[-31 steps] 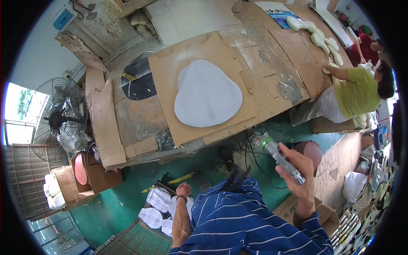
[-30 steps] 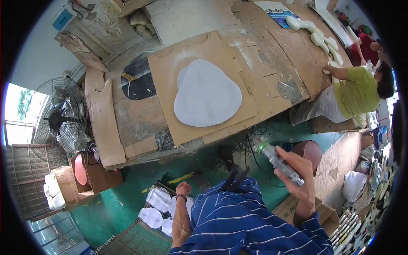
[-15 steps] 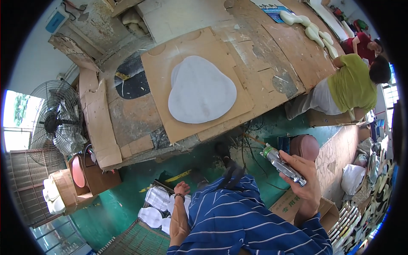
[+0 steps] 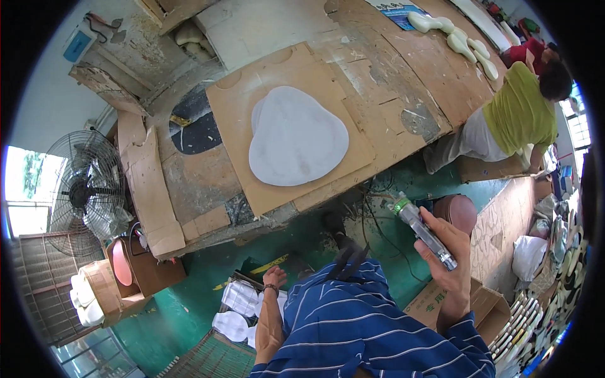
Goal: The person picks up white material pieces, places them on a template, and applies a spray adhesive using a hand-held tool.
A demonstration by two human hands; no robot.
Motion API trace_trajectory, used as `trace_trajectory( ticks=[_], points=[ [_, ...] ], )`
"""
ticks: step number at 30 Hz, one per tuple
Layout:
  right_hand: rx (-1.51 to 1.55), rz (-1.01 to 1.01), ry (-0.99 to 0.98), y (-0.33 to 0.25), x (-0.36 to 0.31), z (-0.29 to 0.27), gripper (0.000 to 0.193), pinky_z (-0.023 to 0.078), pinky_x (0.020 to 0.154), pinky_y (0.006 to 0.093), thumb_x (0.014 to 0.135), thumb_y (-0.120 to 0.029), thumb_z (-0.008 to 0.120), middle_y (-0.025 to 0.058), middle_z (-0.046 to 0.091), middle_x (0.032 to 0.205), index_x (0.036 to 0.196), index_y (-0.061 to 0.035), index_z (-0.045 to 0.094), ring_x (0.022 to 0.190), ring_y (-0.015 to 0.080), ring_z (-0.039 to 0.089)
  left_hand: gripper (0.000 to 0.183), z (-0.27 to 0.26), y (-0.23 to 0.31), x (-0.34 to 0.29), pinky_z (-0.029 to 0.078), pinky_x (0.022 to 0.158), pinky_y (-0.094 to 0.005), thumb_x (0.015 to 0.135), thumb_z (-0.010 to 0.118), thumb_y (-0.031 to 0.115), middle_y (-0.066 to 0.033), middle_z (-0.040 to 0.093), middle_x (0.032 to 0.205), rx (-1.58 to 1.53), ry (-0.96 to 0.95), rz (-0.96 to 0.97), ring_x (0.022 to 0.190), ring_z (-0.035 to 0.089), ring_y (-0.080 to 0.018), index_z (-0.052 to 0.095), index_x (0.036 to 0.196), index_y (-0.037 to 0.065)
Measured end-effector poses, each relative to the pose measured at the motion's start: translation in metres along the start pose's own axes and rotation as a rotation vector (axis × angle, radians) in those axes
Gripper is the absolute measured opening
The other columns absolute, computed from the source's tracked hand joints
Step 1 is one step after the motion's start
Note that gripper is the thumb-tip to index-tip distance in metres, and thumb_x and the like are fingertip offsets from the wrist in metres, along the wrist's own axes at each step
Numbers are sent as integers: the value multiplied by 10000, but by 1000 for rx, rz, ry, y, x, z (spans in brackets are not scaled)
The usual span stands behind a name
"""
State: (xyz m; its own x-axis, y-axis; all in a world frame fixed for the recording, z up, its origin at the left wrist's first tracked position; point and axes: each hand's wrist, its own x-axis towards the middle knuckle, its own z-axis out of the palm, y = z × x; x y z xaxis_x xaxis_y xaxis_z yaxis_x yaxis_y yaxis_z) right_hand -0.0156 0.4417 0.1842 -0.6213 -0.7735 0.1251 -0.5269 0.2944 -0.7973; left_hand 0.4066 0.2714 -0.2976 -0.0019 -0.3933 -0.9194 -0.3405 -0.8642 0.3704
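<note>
My right hand [image 4: 449,247] is wrapped round a silver spray gun [image 4: 423,232] with a green front end, held to the right of my body, off the table. Low beside my waist on the left, my left hand [image 4: 274,276] hangs with its fingers loosely bent and apart, nothing visible in it. In front of me, white rounded-triangular sheets [image 4: 299,137] lie stacked on a square of brown cardboard [image 4: 234,165]. A second sheet's edge peeks out at the upper left of the top one. Neither hand touches them.
The cardboard lies on a worn workbench [image 4: 403,94]. White foam pieces [image 4: 463,45] sit at its far right, near a person in yellow-green [image 4: 522,113]. Cables [image 4: 373,220] trail on the floor. A fan [image 4: 80,189] stands left; white pieces [image 4: 230,324] lie below my left hand.
The spray gun has turned so its green end points a little more upward. My left hand is slightly further right. The person in yellow-green leans differently, and the whole view has shifted slightly.
</note>
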Motion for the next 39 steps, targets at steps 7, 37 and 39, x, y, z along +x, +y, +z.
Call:
trace_trajectory(
  ticks=[7, 37, 39],
  points=[
    [-44, 128, -206, 0, -19, -23, 616, 507, 686, 314, 734, 80, 730, 181, 668, 919, 1330, -17, 612, 770, 294, 679, 307, 5, 18, -2, 599, 699, -442, 968, 618, 164, -104, 713, 977, 15, -1, 4, 810, 710, -233, 618, 1254, 56],
    [52, 370, -80, 14, -56, -32, 550, 505, 810, 306, 760, 32, 732, 172, 699, 991, 1300, 8, 633, 860, 259, 677, 326, 184, 302, -16, 528, 829, -389, 813, 746, 211, -119, 642, 1035, 641, 582, 1093, 892, 643, -276, 718, 1132, 149],
    [34, 397, 15, 18, -58, -26, 542, 503, 799, 303, 772, 30, 727, 167, 698, 985, 1304, 10, 630, 857, 248, 672, 338, 193, 307, -22, 530, 818, -377, 819, 754, 250, -102, 661, 1063, 744, 581, 1062, 905, 644, -253, 717, 1142, 158]
  ],
)
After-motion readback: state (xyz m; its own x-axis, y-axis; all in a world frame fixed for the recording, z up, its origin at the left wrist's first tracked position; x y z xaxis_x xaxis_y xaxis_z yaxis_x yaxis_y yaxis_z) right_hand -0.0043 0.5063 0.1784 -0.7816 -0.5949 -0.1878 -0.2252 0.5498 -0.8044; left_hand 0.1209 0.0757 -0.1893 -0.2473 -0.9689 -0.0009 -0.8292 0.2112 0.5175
